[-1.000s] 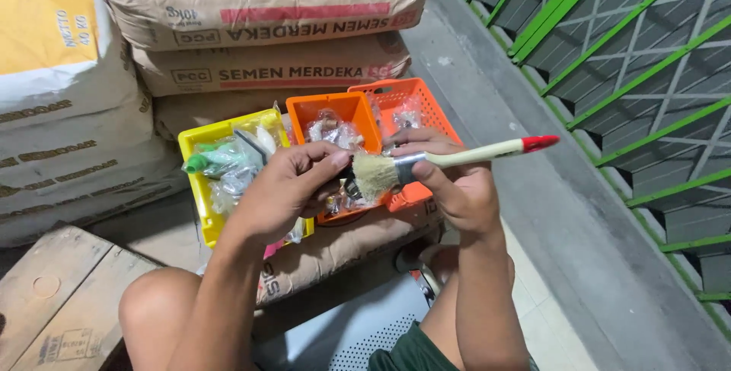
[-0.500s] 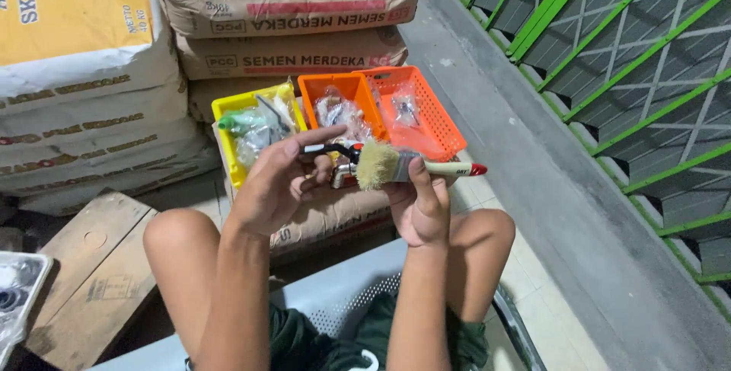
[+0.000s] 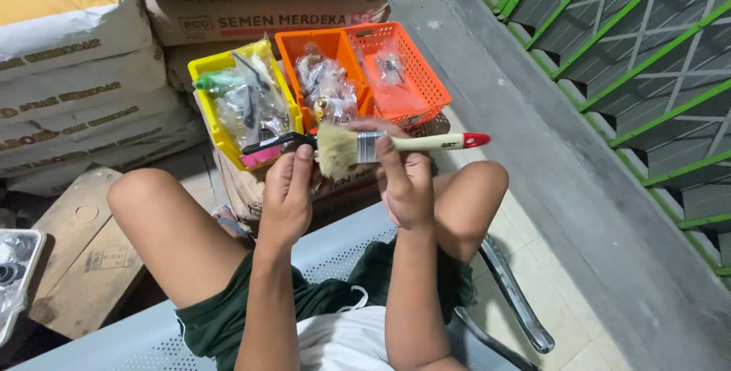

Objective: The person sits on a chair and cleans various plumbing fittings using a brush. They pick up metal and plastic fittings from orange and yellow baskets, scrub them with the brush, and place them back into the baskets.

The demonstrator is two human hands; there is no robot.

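The paintbrush (image 3: 396,145) lies level in front of me, bristles toward my left, its cream handle with the red tip pointing out to my right; my right hand (image 3: 403,180) is clamped on it at the metal ferrule, thumb and fingers pinching from both sides; my left hand (image 3: 288,192) is closed on a slim black tool with a pink end (image 3: 268,145), thumb tip just beside the bristles. I judge the brush light and stiff in the handle, soft and splayed at the bristles, so the ferrule or the handle is the place to grip; just beyond my hands sit a yellow bin (image 3: 207,112) and two orange baskets (image 3: 415,85) of bagged small parts; past them, stacked cement sacks (image 3: 251,17).
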